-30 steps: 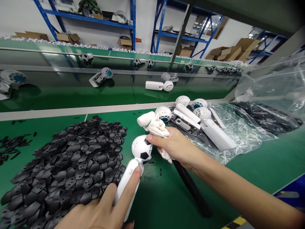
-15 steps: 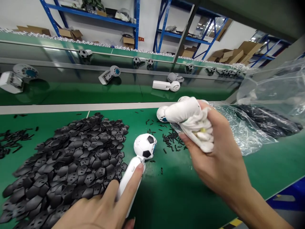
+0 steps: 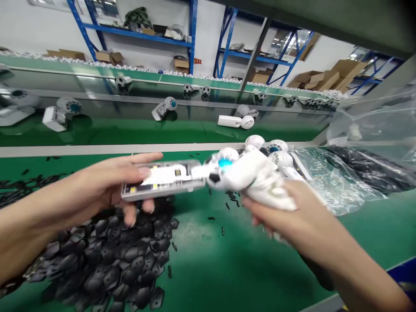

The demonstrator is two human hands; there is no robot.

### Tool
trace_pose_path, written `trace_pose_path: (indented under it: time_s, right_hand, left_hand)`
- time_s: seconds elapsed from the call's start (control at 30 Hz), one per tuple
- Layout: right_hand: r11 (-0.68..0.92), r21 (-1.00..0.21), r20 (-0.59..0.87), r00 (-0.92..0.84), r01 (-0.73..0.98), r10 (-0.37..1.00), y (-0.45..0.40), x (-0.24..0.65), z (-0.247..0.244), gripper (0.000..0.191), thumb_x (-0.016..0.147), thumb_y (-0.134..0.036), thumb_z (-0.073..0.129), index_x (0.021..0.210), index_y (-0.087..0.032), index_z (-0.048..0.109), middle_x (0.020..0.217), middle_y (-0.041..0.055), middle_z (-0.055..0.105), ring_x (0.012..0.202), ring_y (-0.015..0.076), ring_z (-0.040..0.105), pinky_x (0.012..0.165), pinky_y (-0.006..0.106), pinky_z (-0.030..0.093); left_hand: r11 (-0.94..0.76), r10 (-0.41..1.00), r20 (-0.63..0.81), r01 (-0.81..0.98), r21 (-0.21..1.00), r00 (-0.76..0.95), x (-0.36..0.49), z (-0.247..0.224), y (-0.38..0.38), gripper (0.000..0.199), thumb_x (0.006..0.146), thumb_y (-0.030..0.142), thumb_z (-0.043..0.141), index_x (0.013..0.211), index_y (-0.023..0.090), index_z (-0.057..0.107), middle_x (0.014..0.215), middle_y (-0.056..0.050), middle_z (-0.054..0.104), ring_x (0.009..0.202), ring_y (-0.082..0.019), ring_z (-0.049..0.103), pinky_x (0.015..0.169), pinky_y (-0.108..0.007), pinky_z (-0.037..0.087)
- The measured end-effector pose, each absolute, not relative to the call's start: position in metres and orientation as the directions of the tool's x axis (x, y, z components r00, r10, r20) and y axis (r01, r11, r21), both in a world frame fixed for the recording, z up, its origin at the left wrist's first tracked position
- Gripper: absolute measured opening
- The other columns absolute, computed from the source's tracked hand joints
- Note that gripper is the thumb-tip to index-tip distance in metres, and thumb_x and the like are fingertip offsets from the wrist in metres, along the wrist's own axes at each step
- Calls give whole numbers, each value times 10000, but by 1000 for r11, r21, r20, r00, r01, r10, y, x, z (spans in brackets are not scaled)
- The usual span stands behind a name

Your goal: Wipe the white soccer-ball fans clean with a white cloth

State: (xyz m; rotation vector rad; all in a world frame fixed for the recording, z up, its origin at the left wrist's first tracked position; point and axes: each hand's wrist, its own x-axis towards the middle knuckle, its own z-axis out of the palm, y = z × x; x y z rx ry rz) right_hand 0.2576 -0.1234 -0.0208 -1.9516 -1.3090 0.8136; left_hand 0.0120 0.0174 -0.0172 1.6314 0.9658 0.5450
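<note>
My left hand [image 3: 107,182] grips the handle of a small white fan [image 3: 169,177], whose open side shows a circuit board and faces up. The fan's soccer-ball head, blurred, points right and meets a white cloth [image 3: 266,177] bunched over the fingers of my right hand [image 3: 292,212]. The cloth covers part of the fan head. Below my left hand spreads a pile of dark grey plastic covers [image 3: 120,260]. Several white fan heads [image 3: 255,142] lie just behind the cloth.
Small black parts [image 3: 231,197] are scattered on the green table [image 3: 227,264]. Clear plastic bags [image 3: 338,182], one holding black parts, lie at right. Beyond the pale ledge [image 3: 81,150], more fans [image 3: 235,121] rest on a green conveyor. Blue shelves [image 3: 139,34] stand behind.
The fan has been lifted off the table and turned, its open handle now facing up in my left hand. The cloth now meets its head. The view has shifted left.
</note>
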Motion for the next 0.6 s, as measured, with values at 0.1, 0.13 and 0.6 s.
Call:
trace_pose_path:
  time_s: [0.1, 0.13, 0.6]
  right_hand:
    - [-212, -719, -265, 21, 663, 964, -112, 230, -30, 224, 850, -301, 574, 655, -205, 518, 620, 13, 627, 511, 129, 485, 460, 249, 299]
    - [-171, -662, -270, -19, 730, 963, -104, 220, -34, 225, 844, -276, 567, 644, -204, 493, 621, 12, 621, 526, 128, 474, 476, 256, 271]
    - [-7, -606, -220, -159, 795, 962, -56, 181, -64, 154, 790, -152, 552, 647, -186, 507, 683, 32, 632, 621, 152, 550, 555, 265, 278]
  left_hand:
    - [217, 724, -240, 117, 969, 647, 13, -2, 39, 472, 782, 357, 685, 1234, 224, 655, 1008, -47, 757, 836, -253, 733, 609, -290, 598]
    - [240, 724, -223, 65, 969, 653, 13, -1, 41, 409, 745, 318, 720, 1143, 225, 699, 1023, -43, 758, 846, -248, 732, 658, -296, 606]
    - [23, 913, 4, -63, 998, 408, 5, -2, 66, 416, 720, 397, 802, 1010, 193, 584, 838, -6, 709, 664, -138, 671, 579, -204, 547]
